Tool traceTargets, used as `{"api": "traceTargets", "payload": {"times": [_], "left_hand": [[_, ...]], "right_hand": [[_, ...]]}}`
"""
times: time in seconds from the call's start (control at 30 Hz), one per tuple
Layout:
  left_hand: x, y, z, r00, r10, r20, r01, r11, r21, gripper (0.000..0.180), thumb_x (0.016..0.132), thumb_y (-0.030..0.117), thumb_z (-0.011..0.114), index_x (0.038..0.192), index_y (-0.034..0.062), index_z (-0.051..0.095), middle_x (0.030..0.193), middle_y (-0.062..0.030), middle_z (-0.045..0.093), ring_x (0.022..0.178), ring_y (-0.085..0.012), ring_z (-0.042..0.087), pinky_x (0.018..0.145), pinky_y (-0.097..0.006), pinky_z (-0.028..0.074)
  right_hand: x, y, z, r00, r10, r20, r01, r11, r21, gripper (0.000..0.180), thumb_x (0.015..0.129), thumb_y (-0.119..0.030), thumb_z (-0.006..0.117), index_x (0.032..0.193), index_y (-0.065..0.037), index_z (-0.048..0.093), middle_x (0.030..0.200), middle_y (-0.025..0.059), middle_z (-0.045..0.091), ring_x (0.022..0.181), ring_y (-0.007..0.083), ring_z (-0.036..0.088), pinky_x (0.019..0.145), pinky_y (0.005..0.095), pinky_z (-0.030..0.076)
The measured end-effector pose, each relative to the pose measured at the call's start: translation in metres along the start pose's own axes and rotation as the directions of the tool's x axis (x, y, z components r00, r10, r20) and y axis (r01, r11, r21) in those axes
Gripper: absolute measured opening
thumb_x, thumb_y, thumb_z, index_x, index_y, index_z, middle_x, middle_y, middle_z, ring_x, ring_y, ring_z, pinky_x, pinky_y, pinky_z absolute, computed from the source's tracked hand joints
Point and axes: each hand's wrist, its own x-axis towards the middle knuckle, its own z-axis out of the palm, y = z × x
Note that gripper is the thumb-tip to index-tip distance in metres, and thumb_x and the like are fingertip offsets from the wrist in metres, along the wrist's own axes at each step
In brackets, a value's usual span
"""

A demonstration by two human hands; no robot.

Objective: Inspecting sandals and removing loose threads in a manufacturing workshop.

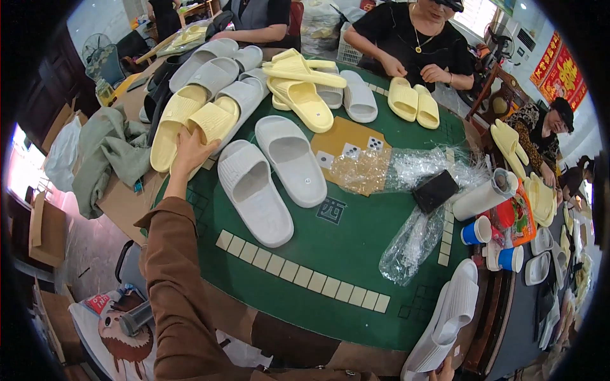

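I'm seemingly picking up: left hand [194, 150] clamping 2 yellow slippers [216, 119], right hand [443, 372] gripping 2 grey slippers [455, 311]; lifting is probably needing steadiness.

Open green mat [356, 244] stretches right of central gray slippers [259, 197]; slipper heap [238, 95] blocks way behind them, clear plastic [410, 251] farther right.

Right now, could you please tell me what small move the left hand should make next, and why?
Perhaps the left hand should lift the yellow slippers: its fingers reach between them, while the right hand is at the lower-right grey slippers.
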Motion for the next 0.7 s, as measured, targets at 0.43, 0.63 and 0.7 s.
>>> {"api": "traceTargets", "payload": {"times": [0.43, 0.63, 0.7], "left_hand": [[-0.033, -0.046, -0.008, 0.853, 0.366, -0.373, -0.356, 0.929, 0.098, 0.044, 0.088, 0.03, 0.063, 0.126, 0.0076, 0.057, 0.132, -0.026, 0.048, 0.125, -0.0417, 0.042, 0.103, -0.044, 0.036], [-0.156, 0.127, -0.068, 0.874, 0.441, -0.202, -0.485, 0.804, -0.345, 0.038, 0.09, 0.02, 0.06, 0.126, 0.0066, 0.057, 0.138, -0.0184, 0.046, 0.131, -0.0297, 0.04, 0.108, -0.039, 0.029], [-0.202, 0.197, -0.073, 0.802, 0.584, -0.127, -0.558, 0.657, -0.507, 0.04, 0.089, 0.02, 0.061, 0.126, 0.006, 0.057, 0.139, -0.0163, 0.046, 0.132, -0.0282, 0.039, 0.109, -0.038, 0.028]], "right_hand": [[0.023, -0.033, -0.017, 0.982, 0.075, -0.176, 0.045, 0.801, 0.597, 0.027, 0.081, -0.008, 0.062, 0.105, 0.002, 0.056, 0.085, 0.0028, 0.058, 0.077, 0.009, 0.053, 0.07, 0.025, 0.044], [-0.006, 0.005, -0.011, 0.998, -0.011, -0.055, 0.054, 0.478, 0.877, 0.029, 0.091, -0.015, 0.054, 0.115, 0.001, 0.052, 0.104, 0.0039, 0.059, 0.098, 0.011, 0.055, 0.086, 0.0246, 0.043], [-0.01, 0.008, -0.015, 0.999, -0.016, -0.045, 0.047, 0.519, 0.853, 0.029, 0.091, -0.014, 0.054, 0.116, 0.001, 0.052, 0.105, 0.0048, 0.059, 0.099, 0.0116, 0.055, 0.087, 0.0251, 0.042]]}}
